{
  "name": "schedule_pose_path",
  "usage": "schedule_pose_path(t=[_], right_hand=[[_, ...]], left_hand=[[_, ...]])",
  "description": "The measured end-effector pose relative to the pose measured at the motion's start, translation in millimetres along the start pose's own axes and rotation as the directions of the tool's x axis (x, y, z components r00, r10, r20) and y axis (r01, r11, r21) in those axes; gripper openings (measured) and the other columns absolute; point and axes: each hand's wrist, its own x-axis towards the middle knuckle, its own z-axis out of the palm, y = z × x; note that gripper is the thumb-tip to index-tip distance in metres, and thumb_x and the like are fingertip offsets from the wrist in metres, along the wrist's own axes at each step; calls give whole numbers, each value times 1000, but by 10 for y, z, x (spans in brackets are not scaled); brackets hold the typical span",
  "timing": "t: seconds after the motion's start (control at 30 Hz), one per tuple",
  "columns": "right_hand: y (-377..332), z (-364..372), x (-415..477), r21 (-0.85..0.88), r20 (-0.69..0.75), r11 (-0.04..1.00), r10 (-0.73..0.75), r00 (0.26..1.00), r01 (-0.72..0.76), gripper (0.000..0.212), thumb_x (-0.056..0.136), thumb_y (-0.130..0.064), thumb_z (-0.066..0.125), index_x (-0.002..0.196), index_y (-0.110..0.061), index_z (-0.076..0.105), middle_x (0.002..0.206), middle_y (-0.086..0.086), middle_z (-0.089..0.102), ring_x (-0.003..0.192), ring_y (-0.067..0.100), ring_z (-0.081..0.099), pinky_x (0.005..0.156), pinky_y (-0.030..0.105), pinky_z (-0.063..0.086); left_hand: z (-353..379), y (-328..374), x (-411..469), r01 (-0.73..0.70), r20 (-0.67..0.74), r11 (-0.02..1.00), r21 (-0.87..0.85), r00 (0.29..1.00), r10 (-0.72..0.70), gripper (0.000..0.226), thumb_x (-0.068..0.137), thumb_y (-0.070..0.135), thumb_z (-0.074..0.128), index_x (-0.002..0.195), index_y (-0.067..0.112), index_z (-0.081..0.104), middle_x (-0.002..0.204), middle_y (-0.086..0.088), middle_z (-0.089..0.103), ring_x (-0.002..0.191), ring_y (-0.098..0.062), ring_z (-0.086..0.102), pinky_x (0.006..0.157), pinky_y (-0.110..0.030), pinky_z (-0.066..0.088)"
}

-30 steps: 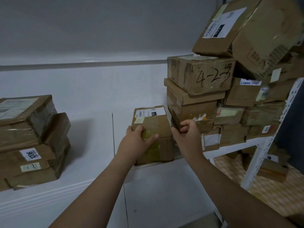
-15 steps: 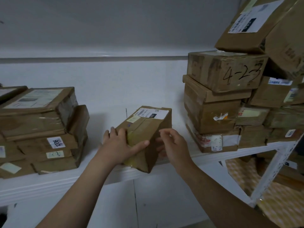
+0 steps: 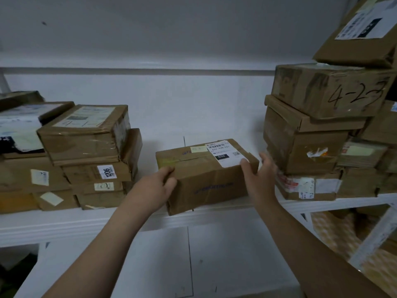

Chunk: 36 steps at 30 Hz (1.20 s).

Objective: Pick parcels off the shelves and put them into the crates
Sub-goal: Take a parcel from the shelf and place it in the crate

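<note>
The left hand [image 3: 159, 186] grips the left end of a brown cardboard parcel [image 3: 210, 179], thumb on top. The right hand [image 3: 260, 175] clasps its right end, thumb on the white label [image 3: 223, 152]. The parcel sits at the front edge of a white shelf [image 3: 64, 220], between two stacks of boxes [image 3: 86, 136].

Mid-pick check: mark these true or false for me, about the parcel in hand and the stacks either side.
1. The left hand and right hand both hold the 032 parcel. True.
2. The 032 parcel lies in a crate. False: it is at the front edge of the shelf; no crate is in view.
3. The 4-23 box is in the right stack. True.
4. The 1206 label is on the held parcel. False: it is on a box in the left stack.
</note>
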Motion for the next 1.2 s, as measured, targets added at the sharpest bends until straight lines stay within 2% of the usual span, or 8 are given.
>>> schedule_pose_path(t=[0.1,0.23,0.33,0.5,0.63,0.8,0.93,1.2], right_hand=[[50,13,-41,77,160,996,34,987,-47,51,97,-43,46,138,-14,43,136,9,45,123,23,47,99,39,44],[80,-78,-140,127,93,987,87,992,-98,64,92,-53,49,145,-19,35,146,6,36,130,20,41,102,35,39],[128,-190,-224,147,133,981,108,985,-127,45,86,-58,54,118,-25,58,117,-1,54,106,16,55,84,34,51],[228,-366,-380,284,141,946,120,983,-157,32,80,-54,66,90,-33,44,100,-9,55,90,5,57,65,21,45],[369,-407,-553,345,166,934,41,985,-97,34,84,-41,66,104,-32,40,105,-10,58,88,0,62,64,14,50],[570,-450,-723,399,236,917,-107,966,4,62,93,-29,58,148,-26,30,131,-15,55,112,-10,54,87,12,48],[653,-471,-822,461,247,887,-164,955,33,66,90,-32,56,149,-26,27,131,-14,56,114,2,58,88,21,52],[733,-478,-832,477,258,877,-196,946,52,64,93,-28,55,149,-23,26,130,-20,53,116,-3,55,86,13,48]], left_hand=[[126,58,-66,-5,-80,995,-101,997,-3,48,93,59,36,126,28,47,114,-9,64,102,-30,60,72,-30,41],[271,133,-169,9,-261,992,-125,964,-42,38,94,54,39,110,21,45,98,-13,64,86,-32,60,64,-32,40],[321,135,-233,10,-338,982,-188,938,-75,35,93,49,47,109,17,44,99,-13,60,85,-31,57,64,-32,39],[349,122,-346,28,-332,940,-340,932,-148,60,87,34,61,136,13,32,129,-15,47,109,-33,51,78,-32,37],[458,128,-519,1,-379,931,-365,913,-149,60,87,27,53,142,18,29,130,-11,41,103,-26,48,78,-31,34],[582,135,-680,-14,-442,869,-494,865,-238,58,85,51,59,127,20,33,113,3,57,98,-27,59,70,-30,35],[704,69,-817,-39,-490,892,-450,846,-210,58,86,53,56,135,29,34,110,6,64,94,-21,61,69,-29,37],[798,51,-924,-33,-505,876,-482,828,-246,48,88,52,55,130,37,39,103,18,62,89,-9,58,62,-18,38]])
